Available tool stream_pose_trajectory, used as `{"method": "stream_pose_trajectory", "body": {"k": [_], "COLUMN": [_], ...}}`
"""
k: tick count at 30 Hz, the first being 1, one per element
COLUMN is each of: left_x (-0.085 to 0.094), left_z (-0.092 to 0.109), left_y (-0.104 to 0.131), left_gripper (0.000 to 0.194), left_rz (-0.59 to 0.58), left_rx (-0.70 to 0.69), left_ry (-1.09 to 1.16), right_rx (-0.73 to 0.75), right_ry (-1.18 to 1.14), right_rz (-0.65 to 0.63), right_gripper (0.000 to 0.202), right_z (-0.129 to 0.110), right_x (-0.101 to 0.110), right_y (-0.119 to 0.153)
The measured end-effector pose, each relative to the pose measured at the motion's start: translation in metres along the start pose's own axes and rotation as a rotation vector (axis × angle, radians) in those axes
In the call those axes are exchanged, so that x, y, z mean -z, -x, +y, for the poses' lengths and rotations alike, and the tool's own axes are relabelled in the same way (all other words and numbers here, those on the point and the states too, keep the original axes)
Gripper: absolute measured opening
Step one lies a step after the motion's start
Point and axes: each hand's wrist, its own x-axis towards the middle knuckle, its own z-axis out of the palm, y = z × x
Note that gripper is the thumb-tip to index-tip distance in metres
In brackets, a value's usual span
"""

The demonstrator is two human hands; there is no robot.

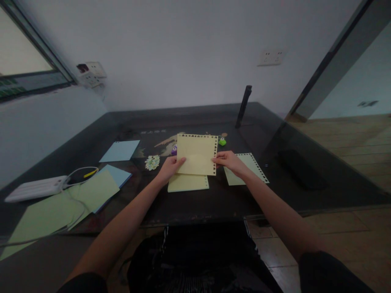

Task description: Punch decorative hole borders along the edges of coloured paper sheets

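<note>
Between both hands I hold up a pale yellow sheet of paper [197,152] with small shapes punched along its top and right edges. My left hand [171,167] pinches its lower left side, thumb on the front. My right hand [230,162] grips its right edge near the punched holes. Below it on the table lies another yellow sheet [187,185]. Under my right forearm is a further punched sheet [249,167]. A purple craft punch [174,150] is partly hidden behind the held sheet, and a green craft punch [222,141] sits beyond its right corner.
A pile of small paper cut-outs [152,162] lies left of my hands. A light blue sheet [120,150], green sheets [51,207] and a white power strip [38,188] with cables are further left. A black post [244,106] stands at the back; a dark flat object [301,169] lies right.
</note>
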Motion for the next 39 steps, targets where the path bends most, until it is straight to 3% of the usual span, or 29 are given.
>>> {"method": "stream_pose_trajectory", "body": {"k": [5, 13, 28, 39], "left_x": [-0.0016, -0.0049, -0.0071, -0.007], "left_z": [0.0014, 0.0059, 0.0061, 0.0052], "left_y": [0.0005, 0.0042, 0.0046, 0.0052], "left_gripper": [0.046, 0.047, 0.05, 0.047], "left_rz": [-0.013, -0.007, -0.029, -0.077], "left_rx": [-0.01, 0.007, 0.027, -0.007], "left_ry": [0.001, 0.004, -0.008, -0.009], "right_rx": [-0.041, -0.112, -0.055, -0.054], "right_ry": [-0.046, -0.086, -0.033, 0.017], "right_rz": [-0.031, 0.02, -0.014, -0.002], "right_gripper": [0.025, 0.034, 0.009, 0.01], "right_z": [-0.0022, -0.0073, -0.0065, -0.004], "right_x": [-0.0011, -0.0039, -0.0053, -0.0049], "right_y": [0.0028, 0.0044, 0.0068, 0.0066]}}
